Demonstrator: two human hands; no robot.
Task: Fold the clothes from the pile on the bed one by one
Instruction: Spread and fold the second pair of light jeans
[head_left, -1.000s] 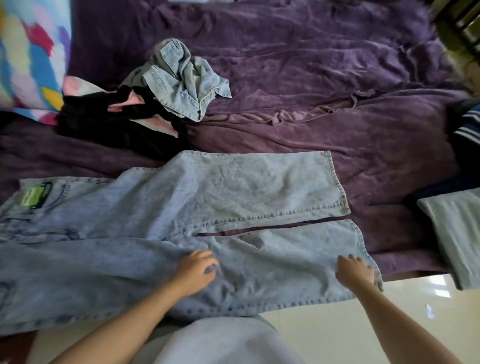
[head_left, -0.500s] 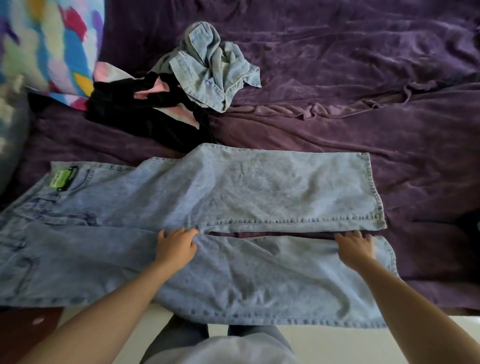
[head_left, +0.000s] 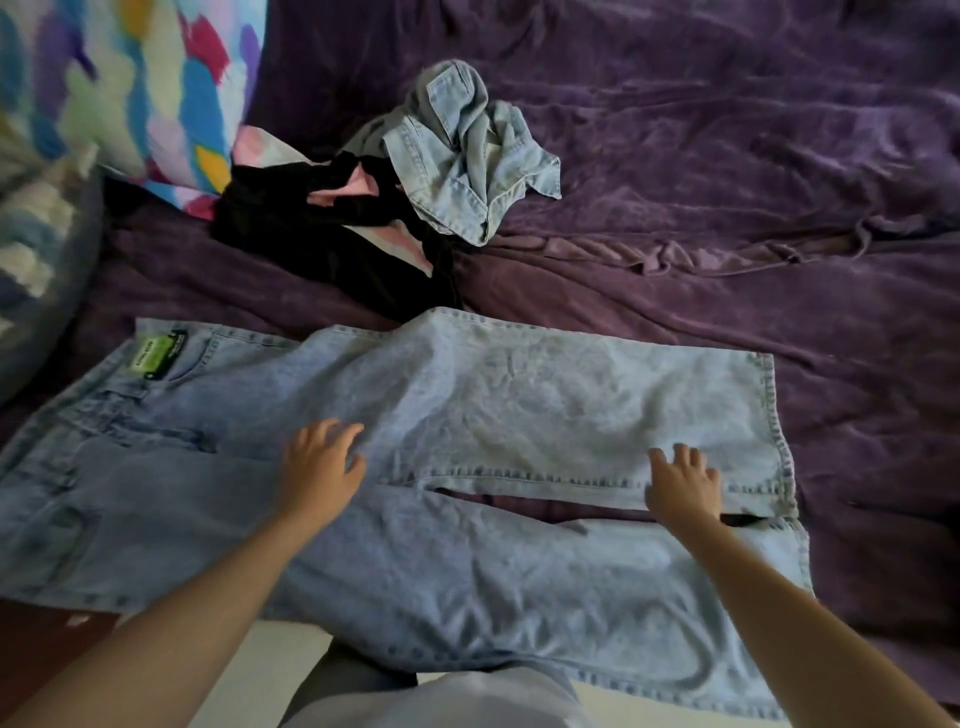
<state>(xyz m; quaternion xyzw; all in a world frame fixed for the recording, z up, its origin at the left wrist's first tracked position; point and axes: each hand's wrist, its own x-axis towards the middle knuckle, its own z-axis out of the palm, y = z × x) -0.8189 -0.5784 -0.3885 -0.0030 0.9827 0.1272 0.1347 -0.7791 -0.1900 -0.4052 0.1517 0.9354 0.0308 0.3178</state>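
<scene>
Head view. A pair of light blue jeans (head_left: 519, 405) lies spread flat across the near side of the bed (head_left: 727, 182), with the waistband to your left and the hems to your right. A green label (head_left: 156, 353) sits at the waistband's far corner.

Your left hand (head_left: 322, 467) rests on the denim where the two legs meet. Its grip is apart, the fingers loosely spread and closed on nothing. Your right hand (head_left: 683, 488) lies flat on the far leg's inner seam, near the hem, and its grip is likewise apart with the fingers splayed.

Just beyond the far leg lies the pile: a black garment (head_left: 322, 228) with pink showing through it, and a crumpled denim garment (head_left: 462, 156) on its right side. The black cloth touches the far leg's upper edge (or passes under it; the contact line is dark). A multicoloured pillow (head_left: 156, 78) stands at the far left, with a second cushion (head_left: 41, 260) nearer you, blurred.

The left edge of the picture cuts off the waistband's near corner, and your forearms cover parts of the near leg.

The near leg overhangs the bed's edge above the pale floor (head_left: 291, 649). A narrow gap between the legs shows purple blanket. Wrinkled blanket extends right of the hems and beyond the far leg.
</scene>
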